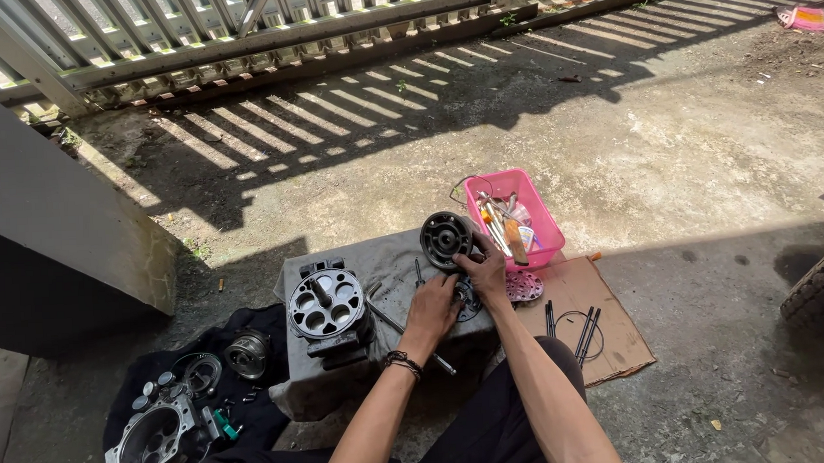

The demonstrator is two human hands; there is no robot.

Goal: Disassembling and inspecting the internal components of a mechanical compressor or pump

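Observation:
My left hand (432,306) and my right hand (484,268) meet over a small dark round metal part (469,298) on a grey block (390,260); both grip it, and the fingers hide most of it. Just beyond the right hand, a black round housing with holes (445,238) stands tilted on the block. To the left on the block sits a cylinder body with round bores (327,304). A thin metal disc with holes (524,287) lies to the right of my hands.
A pink plastic basket (544,220) with tools stands behind the block. Long bolts (584,329) lie on a cardboard sheet (617,338) at right. On a black cloth at left lie an engine case (150,441) and a round part (247,353). A tyre (820,286) is at far right.

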